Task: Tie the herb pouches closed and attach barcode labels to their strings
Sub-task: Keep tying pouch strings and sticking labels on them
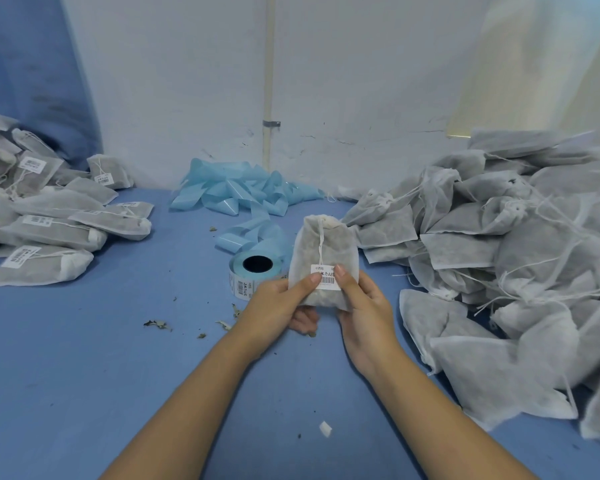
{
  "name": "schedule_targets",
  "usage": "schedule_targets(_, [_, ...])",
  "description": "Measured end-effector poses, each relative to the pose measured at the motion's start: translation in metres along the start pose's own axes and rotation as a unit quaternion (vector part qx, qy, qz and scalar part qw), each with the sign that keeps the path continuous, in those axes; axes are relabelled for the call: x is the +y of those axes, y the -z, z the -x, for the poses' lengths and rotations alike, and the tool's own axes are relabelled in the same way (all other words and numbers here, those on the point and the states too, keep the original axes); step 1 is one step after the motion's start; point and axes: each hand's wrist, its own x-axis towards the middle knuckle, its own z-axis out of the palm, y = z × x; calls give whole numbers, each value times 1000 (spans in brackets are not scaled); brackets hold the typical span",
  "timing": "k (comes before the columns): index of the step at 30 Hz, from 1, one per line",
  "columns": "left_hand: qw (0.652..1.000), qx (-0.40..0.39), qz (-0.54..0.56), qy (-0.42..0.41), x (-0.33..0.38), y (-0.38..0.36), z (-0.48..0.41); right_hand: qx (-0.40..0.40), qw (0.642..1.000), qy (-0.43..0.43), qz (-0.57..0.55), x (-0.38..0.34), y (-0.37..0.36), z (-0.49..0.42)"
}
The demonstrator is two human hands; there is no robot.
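Observation:
A white mesh herb pouch is held upright above the blue table, its top drawn shut with a white string hanging down its front. A white barcode label sits at the string's lower end, against the pouch. My left hand grips the pouch's lower left, thumb pressing the label's left edge. My right hand grips the lower right, thumb on the label's right edge. A roll of barcode labels lies just left of the pouch.
Labelled pouches are piled at the left. A large heap of pouches with loose strings fills the right. Crumpled blue label backing lies at the back by the wall. Herb crumbs dot the blue table.

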Motion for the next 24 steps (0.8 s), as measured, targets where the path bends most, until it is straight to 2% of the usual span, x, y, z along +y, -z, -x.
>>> schedule_targets(2, [998,22,-50,-8,0,-2,1,0,1000,2,-3,1,0,-1])
schedule_targets(4, [995,95,-24,-29,6,-4,2,9,1000,0,9,2,1,-2])
schedule_targets(6, [970,183,141,-81,22,-1,-1,23,999,-5,35,3,3,-4])
schedule_targets(8, [912,164,352,-135,41,8,-5,26,998,-8,48,4,4,-6])
schedule_targets(9, [888,144,408,-154,48,14,-5,23,998,-9,51,5,5,-7])
schedule_targets(10, [881,135,421,-167,52,20,-6,20,998,-11,56,5,5,-7])
schedule_targets(15, [951,133,243,-140,45,12,0,18,998,-20,53,7,5,-8])
schedule_targets(20, [982,113,81,-125,34,-7,-1,34,998,-45,-6,6,9,-13])
schedule_targets(24, [987,77,-10,-139,31,-26,-1,35,994,-75,-78,3,11,-17])
